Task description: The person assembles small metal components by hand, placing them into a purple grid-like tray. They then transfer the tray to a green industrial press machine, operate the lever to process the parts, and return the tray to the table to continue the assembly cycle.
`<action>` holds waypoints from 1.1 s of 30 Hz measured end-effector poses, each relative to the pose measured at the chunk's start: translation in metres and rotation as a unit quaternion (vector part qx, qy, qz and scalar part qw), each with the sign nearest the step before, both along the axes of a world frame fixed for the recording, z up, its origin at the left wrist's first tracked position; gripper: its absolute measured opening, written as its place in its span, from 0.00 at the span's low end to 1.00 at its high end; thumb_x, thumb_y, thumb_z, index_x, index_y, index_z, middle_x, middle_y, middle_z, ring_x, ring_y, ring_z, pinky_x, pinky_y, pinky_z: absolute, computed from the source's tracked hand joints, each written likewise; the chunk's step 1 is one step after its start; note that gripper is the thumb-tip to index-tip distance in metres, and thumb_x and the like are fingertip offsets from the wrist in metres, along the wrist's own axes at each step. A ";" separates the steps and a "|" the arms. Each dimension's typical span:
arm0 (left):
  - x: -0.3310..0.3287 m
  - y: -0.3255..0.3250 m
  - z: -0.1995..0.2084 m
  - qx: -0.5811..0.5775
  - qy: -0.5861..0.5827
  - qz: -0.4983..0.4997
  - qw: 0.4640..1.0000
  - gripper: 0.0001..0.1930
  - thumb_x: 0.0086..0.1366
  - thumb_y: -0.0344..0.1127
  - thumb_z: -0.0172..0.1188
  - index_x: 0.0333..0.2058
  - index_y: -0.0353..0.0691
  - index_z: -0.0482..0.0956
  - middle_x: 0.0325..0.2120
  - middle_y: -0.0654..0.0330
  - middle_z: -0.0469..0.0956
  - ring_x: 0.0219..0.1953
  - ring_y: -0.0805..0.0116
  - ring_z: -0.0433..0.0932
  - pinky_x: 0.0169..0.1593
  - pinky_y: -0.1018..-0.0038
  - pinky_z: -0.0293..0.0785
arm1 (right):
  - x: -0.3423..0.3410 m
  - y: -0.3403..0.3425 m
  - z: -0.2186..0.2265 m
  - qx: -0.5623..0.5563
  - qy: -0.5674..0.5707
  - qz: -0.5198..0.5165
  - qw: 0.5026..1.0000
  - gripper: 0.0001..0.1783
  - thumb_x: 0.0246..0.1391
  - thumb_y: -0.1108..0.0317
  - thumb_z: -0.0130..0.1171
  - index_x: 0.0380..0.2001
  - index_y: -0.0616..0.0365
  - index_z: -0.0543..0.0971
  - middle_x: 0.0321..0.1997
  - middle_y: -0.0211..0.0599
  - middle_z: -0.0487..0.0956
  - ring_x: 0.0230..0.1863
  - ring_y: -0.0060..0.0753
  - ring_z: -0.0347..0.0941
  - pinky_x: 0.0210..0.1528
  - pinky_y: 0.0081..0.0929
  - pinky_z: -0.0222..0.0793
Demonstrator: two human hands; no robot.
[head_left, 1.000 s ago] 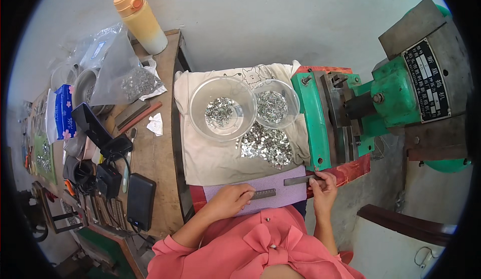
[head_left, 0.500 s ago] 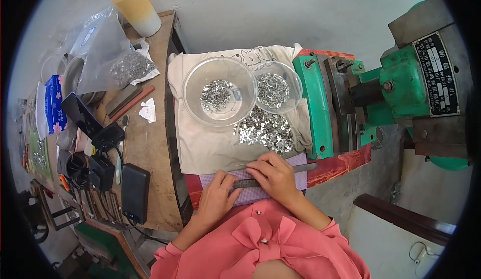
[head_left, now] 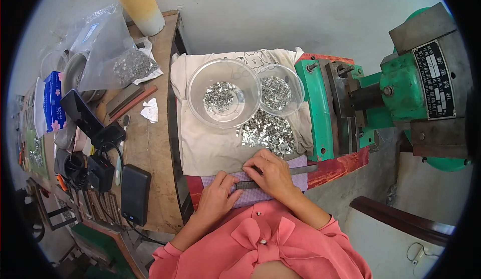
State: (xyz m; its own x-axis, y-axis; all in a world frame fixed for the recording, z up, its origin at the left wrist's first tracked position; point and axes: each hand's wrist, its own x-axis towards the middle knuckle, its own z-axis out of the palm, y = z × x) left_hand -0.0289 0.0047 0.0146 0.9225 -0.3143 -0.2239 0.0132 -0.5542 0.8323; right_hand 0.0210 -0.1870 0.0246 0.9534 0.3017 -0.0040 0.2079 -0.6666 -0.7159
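A dark narrow metal bar (head_left: 303, 169) lies slantwise across a purple textured mat (head_left: 299, 179) in front of me. My left hand (head_left: 216, 193) grips the bar's left end between thumb and fingers. My right hand (head_left: 273, 175) rests over the middle of the bar, its fingers bent and thumb and fingertips drawn together; what they hold, if anything, is hidden. Beyond the hands, a heap of small shiny metal pieces (head_left: 268, 134) lies on a beige cloth (head_left: 200, 151). Behind it stand a large clear tub (head_left: 193, 113) and a smaller clear tub (head_left: 299, 91), both with metal pieces inside.
A green press (head_left: 318, 118) stands close on the right, over a red board (head_left: 338, 167). On the left, a wooden table (head_left: 163, 178) carries a black power bank (head_left: 135, 194), a phone (head_left: 82, 111), cables, a plastic bag of metal pieces (head_left: 134, 67) and a yellow bottle (head_left: 143, 11).
My right hand has shifted slightly, its fingertips drawing in over the bar. My left hand still holds the bar's left end. The whole view has moved a little.
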 end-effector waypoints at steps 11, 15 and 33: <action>0.002 0.001 -0.001 0.009 0.003 -0.016 1.000 0.16 0.58 0.34 0.69 0.42 0.37 0.76 0.37 0.55 0.71 0.29 0.56 0.78 0.33 0.62 0.77 | -0.007 0.012 -0.010 -0.156 -0.093 0.108 0.977 0.05 0.54 0.68 0.57 0.33 0.56 0.74 0.34 0.38 0.72 0.33 0.42 0.76 0.36 0.37 0.73; 0.002 0.000 -0.002 0.002 0.000 -0.013 1.000 0.15 0.58 0.34 0.69 0.42 0.37 0.77 0.36 0.55 0.72 0.29 0.57 0.78 0.33 0.62 0.77 | -0.008 0.006 -0.006 -0.119 -0.053 0.101 0.986 0.05 0.56 0.67 0.56 0.34 0.56 0.74 0.36 0.39 0.71 0.33 0.45 0.76 0.35 0.38 0.73; -0.002 -0.002 -0.005 0.008 -0.038 0.011 0.999 0.14 0.58 0.36 0.70 0.38 0.36 0.78 0.32 0.57 0.72 0.26 0.60 0.77 0.30 0.64 0.75 | 0.044 -0.052 0.035 -0.045 -0.247 -0.031 0.968 0.10 0.48 0.76 0.69 0.36 0.56 0.84 0.31 0.38 0.78 0.32 0.42 0.75 0.34 0.36 0.70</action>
